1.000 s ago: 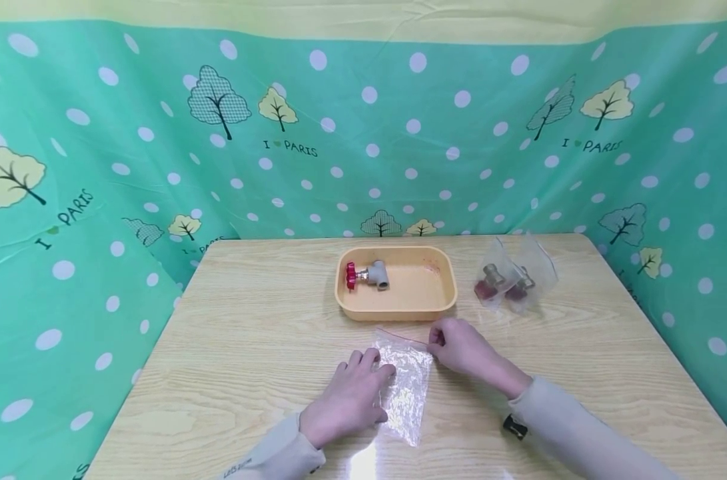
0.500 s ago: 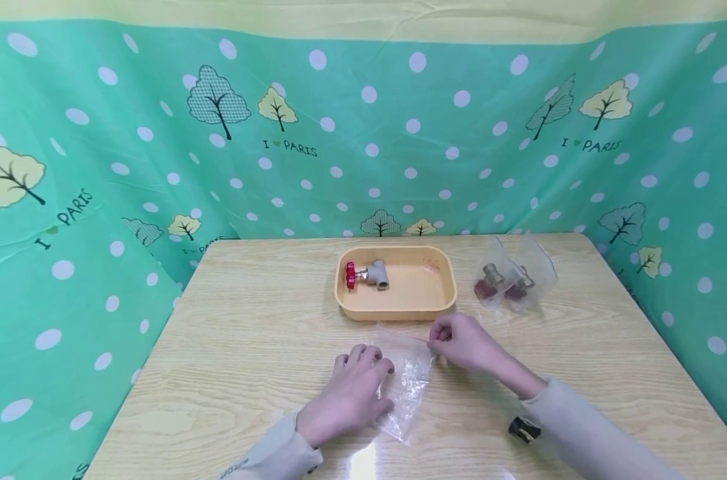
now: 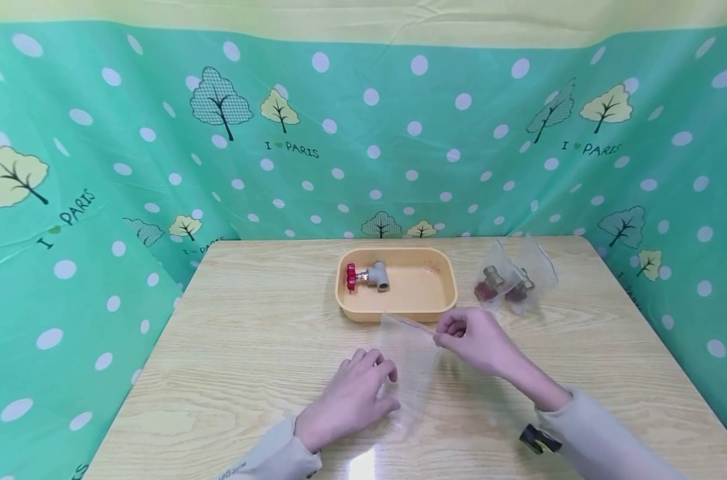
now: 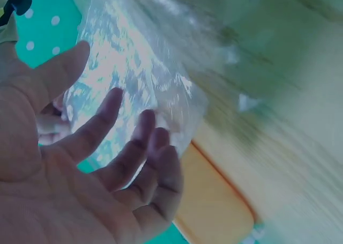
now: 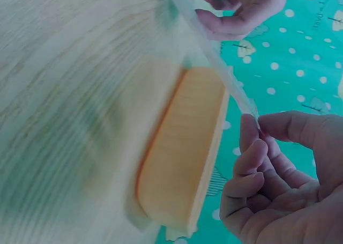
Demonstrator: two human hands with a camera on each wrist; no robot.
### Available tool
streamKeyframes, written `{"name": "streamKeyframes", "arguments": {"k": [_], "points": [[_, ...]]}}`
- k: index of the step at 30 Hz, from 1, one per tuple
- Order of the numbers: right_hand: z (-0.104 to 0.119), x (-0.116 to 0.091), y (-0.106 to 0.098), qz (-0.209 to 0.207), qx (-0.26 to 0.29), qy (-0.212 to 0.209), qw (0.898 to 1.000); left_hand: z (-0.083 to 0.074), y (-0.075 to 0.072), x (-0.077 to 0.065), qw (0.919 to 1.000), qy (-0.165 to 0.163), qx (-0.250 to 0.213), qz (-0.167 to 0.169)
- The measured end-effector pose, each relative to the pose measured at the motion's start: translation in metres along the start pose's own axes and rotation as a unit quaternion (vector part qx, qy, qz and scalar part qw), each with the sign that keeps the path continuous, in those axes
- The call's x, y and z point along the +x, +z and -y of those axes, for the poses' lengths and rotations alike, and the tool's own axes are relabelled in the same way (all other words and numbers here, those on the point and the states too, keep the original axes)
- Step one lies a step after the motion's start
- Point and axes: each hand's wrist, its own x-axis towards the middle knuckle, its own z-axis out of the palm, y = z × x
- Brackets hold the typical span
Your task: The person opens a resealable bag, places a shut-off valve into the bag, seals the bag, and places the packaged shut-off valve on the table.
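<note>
A clear zip-top plastic bag point(image 3: 408, 360) hangs tilted over the table in front of the tray. My right hand point(image 3: 477, 341) pinches its top corner between thumb and index finger, seen close in the right wrist view, where the bag is a thin edge point(image 5: 238, 94). Beside the bag's left side is my left hand point(image 3: 352, 400), fingers spread and loosely bent. In the left wrist view that hand point(image 4: 102, 169) has its palm facing the bag point(image 4: 120, 45) and grips nothing. No contents show inside the bag.
A peach plastic tray point(image 3: 423, 288) stands behind the bag, holding a grey pipe valve point(image 3: 376, 275) with a red handwheel. Two clear bags, one in front point(image 3: 490, 283) and one beside it point(image 3: 531, 283), each hold a red-handled valve at the back right. Patterned green cloth surrounds the wooden table point(image 3: 249, 333).
My right hand has lifted the bag's top corner and drawn it slightly right and up, so the bag has risen off the table. My left hand has shifted slightly rightward.
</note>
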Motion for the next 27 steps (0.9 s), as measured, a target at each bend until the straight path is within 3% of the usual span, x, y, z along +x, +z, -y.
{"name": "streamKeyframes", "arguments": {"k": [7,9,11,13,16,18,20,24,27], "points": [[0.015,-0.009,-0.009,-0.049,0.029,0.003,0.998,0.002,0.001,0.005,0.9992,0.008,-0.032,-0.022],[0.019,-0.011,-0.01,-0.064,0.041,0.002,0.997,0.002,0.0,0.007,0.9967,0.015,-0.07,-0.038],[0.024,-0.014,-0.01,-0.079,0.051,-0.005,0.996,0.001,-0.004,0.01,0.9889,0.021,-0.132,-0.064],[0.028,-0.016,-0.008,-0.097,0.054,-0.019,0.994,-0.001,-0.01,0.013,0.9708,0.024,-0.219,-0.095],[0.033,-0.021,-0.002,-0.132,0.045,-0.055,0.989,-0.008,-0.023,0.017,0.9304,0.016,-0.341,-0.134],[0.036,-0.024,0.003,-0.152,0.035,-0.08,0.985,-0.013,-0.03,0.02,0.9054,0.009,-0.401,-0.139],[0.039,-0.026,0.008,-0.165,0.023,-0.102,0.981,-0.018,-0.035,0.023,0.8865,0.003,-0.443,-0.132],[0.044,-0.029,0.016,-0.174,0.0,-0.132,0.976,-0.027,-0.037,0.03,0.8632,-0.005,-0.49,-0.12],[0.047,-0.029,0.02,-0.176,-0.012,-0.153,0.972,-0.031,-0.038,0.034,0.8592,-0.011,-0.494,-0.131]]}}
